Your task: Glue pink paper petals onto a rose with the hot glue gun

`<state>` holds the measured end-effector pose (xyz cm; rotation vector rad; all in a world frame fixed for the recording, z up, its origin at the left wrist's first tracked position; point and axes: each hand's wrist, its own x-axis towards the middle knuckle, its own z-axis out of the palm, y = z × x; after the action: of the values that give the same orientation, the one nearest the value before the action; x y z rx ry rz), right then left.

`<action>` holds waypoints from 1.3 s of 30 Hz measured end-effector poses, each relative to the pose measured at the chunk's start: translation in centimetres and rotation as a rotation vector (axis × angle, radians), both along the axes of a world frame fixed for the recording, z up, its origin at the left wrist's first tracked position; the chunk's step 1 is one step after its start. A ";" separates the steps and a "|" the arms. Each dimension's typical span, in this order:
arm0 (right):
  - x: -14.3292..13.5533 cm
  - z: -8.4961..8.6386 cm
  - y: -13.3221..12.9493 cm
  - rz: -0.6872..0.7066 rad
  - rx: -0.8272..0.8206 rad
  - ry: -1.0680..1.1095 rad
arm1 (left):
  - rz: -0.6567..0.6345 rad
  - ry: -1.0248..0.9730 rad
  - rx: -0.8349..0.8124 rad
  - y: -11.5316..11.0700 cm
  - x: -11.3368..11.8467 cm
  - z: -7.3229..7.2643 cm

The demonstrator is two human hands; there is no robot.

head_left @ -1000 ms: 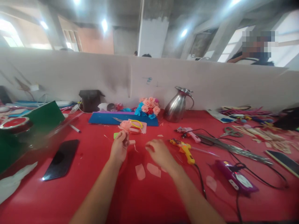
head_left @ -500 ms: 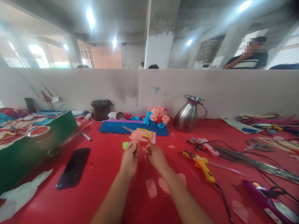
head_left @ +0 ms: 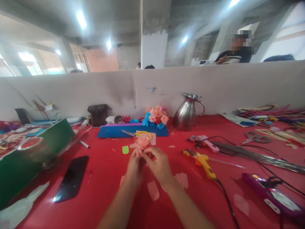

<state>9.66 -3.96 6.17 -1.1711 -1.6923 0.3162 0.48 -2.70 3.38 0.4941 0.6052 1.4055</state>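
A pink paper rose [head_left: 143,142] stands upright between my two hands above the red table. My left hand [head_left: 133,163] is closed round its base. The thumb and fingers of my right hand [head_left: 156,160] pinch at the same base from the right side. Just behind the rose lie yellow-handled scissors [head_left: 143,133] on a pink paper sheet [head_left: 153,139]. Loose pink petal pieces, one of them a cut petal [head_left: 153,190], lie on the table under my forearms. A small green paper piece [head_left: 125,149] is left of my hands.
At the back, a bunch of paper flowers [head_left: 156,117] rests by a blue board [head_left: 111,131], with a metal jug [head_left: 187,113] beside it. A yellow glue gun [head_left: 203,165] and purple power strip [head_left: 271,194] are right. A phone [head_left: 71,178] and green board [head_left: 54,140] are left.
My right hand has come left to the rose and now pinches its base beside my left hand. The camera view has turned slightly to the right.
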 end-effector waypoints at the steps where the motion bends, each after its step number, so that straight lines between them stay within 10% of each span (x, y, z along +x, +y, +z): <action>1: 0.0 -0.1 0.0 -0.021 0.001 -0.004 | -0.003 -0.001 -0.004 0.0 0.0 -0.1; 34: 3.8 -1.0 1.5 -0.225 -0.001 -0.168 | -0.041 0.069 0.041 -0.5 -0.1 1.1; 39: 3.6 -1.2 1.4 -0.070 -0.088 -0.024 | -0.020 -0.003 0.094 -0.3 -0.4 0.9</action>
<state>13.30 -2.56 4.98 -1.3006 -1.6685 0.3365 0.04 -3.04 4.30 0.5713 0.5321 1.4203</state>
